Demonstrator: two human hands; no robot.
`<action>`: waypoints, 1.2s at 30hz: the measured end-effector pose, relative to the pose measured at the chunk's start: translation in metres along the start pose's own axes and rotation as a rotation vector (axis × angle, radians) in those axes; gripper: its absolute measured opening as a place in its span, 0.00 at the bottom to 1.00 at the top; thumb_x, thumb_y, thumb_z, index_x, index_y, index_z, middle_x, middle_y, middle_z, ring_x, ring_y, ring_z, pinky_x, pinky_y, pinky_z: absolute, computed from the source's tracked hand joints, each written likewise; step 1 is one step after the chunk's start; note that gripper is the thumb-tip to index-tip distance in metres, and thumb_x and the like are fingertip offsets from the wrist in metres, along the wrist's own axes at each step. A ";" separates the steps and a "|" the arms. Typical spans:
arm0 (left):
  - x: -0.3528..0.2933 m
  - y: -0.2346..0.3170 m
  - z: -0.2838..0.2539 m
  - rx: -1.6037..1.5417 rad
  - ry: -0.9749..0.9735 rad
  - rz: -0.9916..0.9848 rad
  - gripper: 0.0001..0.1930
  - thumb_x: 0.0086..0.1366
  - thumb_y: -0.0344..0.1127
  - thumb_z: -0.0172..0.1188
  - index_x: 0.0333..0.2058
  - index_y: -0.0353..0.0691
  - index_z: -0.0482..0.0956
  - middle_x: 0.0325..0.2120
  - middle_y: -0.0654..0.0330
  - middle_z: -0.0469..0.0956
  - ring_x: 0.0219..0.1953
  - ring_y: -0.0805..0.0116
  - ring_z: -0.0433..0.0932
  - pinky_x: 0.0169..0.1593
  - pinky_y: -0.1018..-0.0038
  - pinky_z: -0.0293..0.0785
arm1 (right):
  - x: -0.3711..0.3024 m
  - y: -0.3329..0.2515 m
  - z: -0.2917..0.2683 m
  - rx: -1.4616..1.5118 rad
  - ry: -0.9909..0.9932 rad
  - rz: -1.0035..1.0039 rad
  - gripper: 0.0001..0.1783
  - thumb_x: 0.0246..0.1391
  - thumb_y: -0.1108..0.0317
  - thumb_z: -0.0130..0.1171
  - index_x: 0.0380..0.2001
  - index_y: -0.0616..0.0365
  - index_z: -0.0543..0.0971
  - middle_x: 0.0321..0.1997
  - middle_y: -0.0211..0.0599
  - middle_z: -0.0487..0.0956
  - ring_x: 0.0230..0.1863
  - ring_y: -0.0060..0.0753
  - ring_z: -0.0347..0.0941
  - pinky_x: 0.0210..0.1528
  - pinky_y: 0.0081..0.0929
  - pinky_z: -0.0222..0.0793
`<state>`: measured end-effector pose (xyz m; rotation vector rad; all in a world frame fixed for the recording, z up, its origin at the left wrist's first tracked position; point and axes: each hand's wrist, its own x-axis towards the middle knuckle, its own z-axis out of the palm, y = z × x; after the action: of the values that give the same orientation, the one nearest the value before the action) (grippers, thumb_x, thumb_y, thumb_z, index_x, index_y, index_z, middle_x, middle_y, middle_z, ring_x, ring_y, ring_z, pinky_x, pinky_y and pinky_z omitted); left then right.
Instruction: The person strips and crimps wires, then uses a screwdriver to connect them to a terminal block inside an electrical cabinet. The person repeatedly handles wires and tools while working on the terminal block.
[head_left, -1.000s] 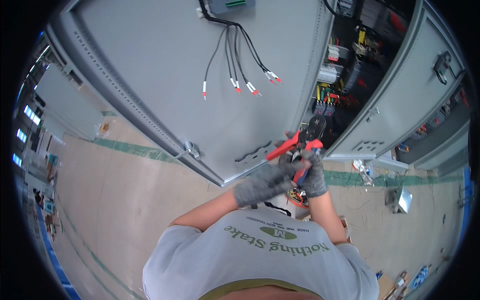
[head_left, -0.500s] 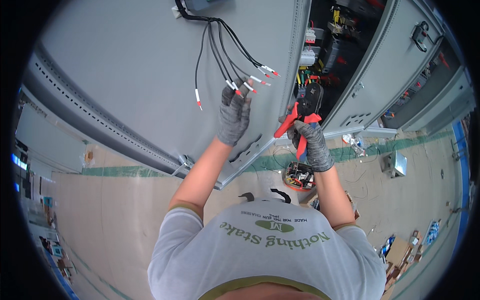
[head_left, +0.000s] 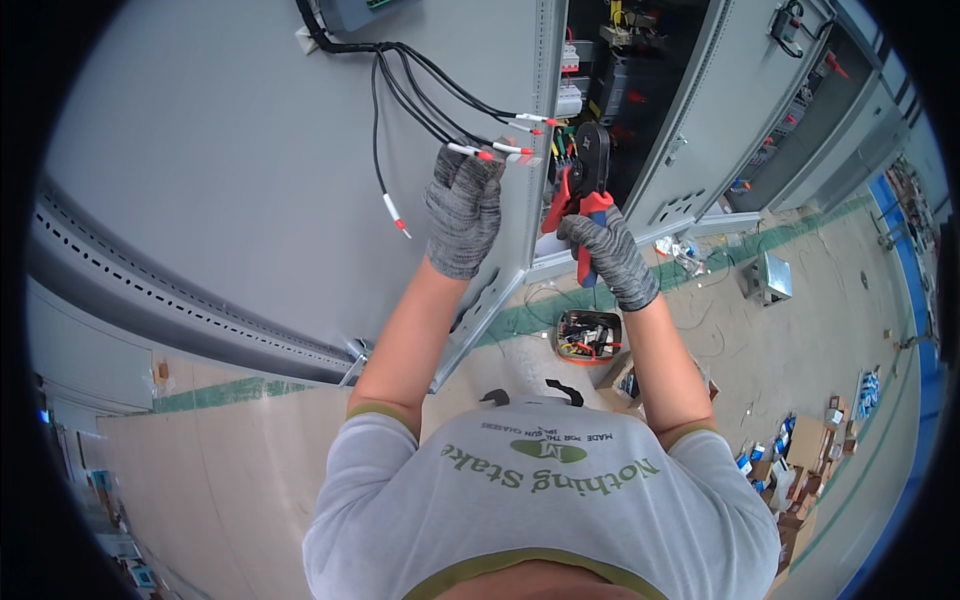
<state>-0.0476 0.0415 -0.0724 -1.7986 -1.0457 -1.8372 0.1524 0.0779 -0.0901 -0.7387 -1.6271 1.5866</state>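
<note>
My left hand [head_left: 465, 215], in a grey knit glove, is closed at the white-sleeved, red-tipped ends of several black wires [head_left: 405, 95]. Its fingertips are partly hidden, so which wire they pinch is unclear. A single wire with a white sleeve [head_left: 391, 208] and red tip hangs free to the left. In my right hand [head_left: 612, 258], also gloved, is a crimping tool [head_left: 592, 160] with a black head and red-and-blue handles. The tool stands upright, its head pointing away from me, just right of the wire ends and apart from them.
The wires come from a black bundle on a grey cabinet door [head_left: 230, 170]. Beyond its edge, an open cabinet [head_left: 640, 110] holds breakers and wiring. A tool-filled container [head_left: 588, 337] stands on the floor below. A metal box [head_left: 772, 278] and cardboard boxes [head_left: 800, 455] lie to the right.
The crimping tool has come closer to the wire ends, and its handles look nearer together. My left hand still holds at the wires. The whole view has shifted a little.
</note>
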 end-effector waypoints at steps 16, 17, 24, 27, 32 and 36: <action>0.047 0.014 0.004 0.647 -0.564 -0.118 0.31 0.55 0.21 0.51 0.59 0.48 0.67 0.59 0.58 0.68 0.41 0.56 0.80 0.39 0.67 0.80 | 0.014 -0.001 0.003 -0.071 -0.037 -0.030 0.21 0.53 0.64 0.59 0.49 0.60 0.73 0.38 0.30 0.75 0.40 0.22 0.69 0.46 0.23 0.67; 0.048 0.012 0.003 0.695 -0.602 -0.135 0.30 0.56 0.22 0.51 0.59 0.48 0.67 0.59 0.58 0.68 0.40 0.56 0.81 0.38 0.67 0.80 | 0.015 -0.001 0.003 -0.083 -0.044 -0.029 0.20 0.53 0.64 0.59 0.48 0.60 0.74 0.38 0.31 0.75 0.40 0.22 0.69 0.46 0.23 0.67; 0.060 0.002 0.001 0.574 -0.555 -0.004 0.13 0.60 0.29 0.55 0.45 0.44 0.77 0.42 0.55 0.76 0.34 0.54 0.79 0.36 0.63 0.77 | 0.026 -0.002 0.005 -0.109 -0.027 -0.064 0.20 0.51 0.61 0.60 0.46 0.60 0.74 0.36 0.33 0.75 0.38 0.25 0.70 0.45 0.25 0.68; 0.060 0.002 0.002 0.498 -0.508 0.007 0.11 0.62 0.33 0.57 0.44 0.43 0.78 0.38 0.54 0.76 0.33 0.53 0.78 0.35 0.63 0.76 | 0.031 -0.003 0.002 -0.158 -0.029 -0.075 0.21 0.51 0.61 0.60 0.45 0.61 0.74 0.36 0.34 0.75 0.39 0.26 0.70 0.46 0.26 0.68; 0.062 0.013 0.002 0.483 -0.506 -0.023 0.10 0.65 0.36 0.56 0.43 0.44 0.79 0.37 0.53 0.76 0.34 0.55 0.78 0.36 0.63 0.76 | 0.029 -0.014 0.004 -0.265 -0.017 -0.072 0.23 0.49 0.61 0.61 0.47 0.62 0.74 0.38 0.39 0.75 0.41 0.31 0.70 0.47 0.28 0.68; 0.059 0.013 0.004 0.561 -0.528 -0.028 0.10 0.66 0.39 0.52 0.43 0.46 0.79 0.39 0.53 0.76 0.34 0.55 0.79 0.37 0.63 0.76 | 0.027 -0.014 0.006 -0.299 0.040 -0.078 0.26 0.49 0.61 0.62 0.49 0.62 0.72 0.40 0.42 0.75 0.42 0.35 0.70 0.49 0.30 0.68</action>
<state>-0.0434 0.0497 -0.0123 -1.9262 -1.5795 -0.9315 0.1336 0.0959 -0.0729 -0.8428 -1.8632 1.2798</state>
